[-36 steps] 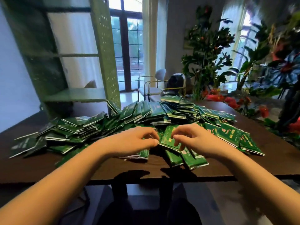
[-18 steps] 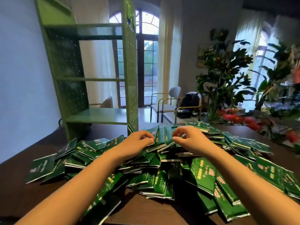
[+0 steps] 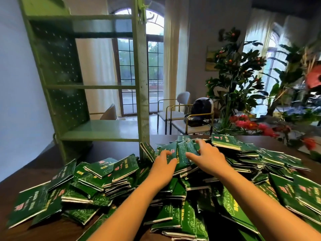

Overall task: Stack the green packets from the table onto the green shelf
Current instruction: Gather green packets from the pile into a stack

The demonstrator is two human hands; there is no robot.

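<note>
The packets (image 3: 125, 166) are dark green with pale scrollwork, light edges and what look like red and yellow markings, blurred here. The shelf (image 3: 107, 130) is light green, its side panels (image 3: 64, 66) dotted with rows of small holes. The counter (image 3: 31, 176) is dark brown. Behind, the flowers (image 3: 251, 125) are red and pink.

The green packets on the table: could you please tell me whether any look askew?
Yes: the green packets lie in a loose, tilted heap across the table; the green shelf shows none.
</note>
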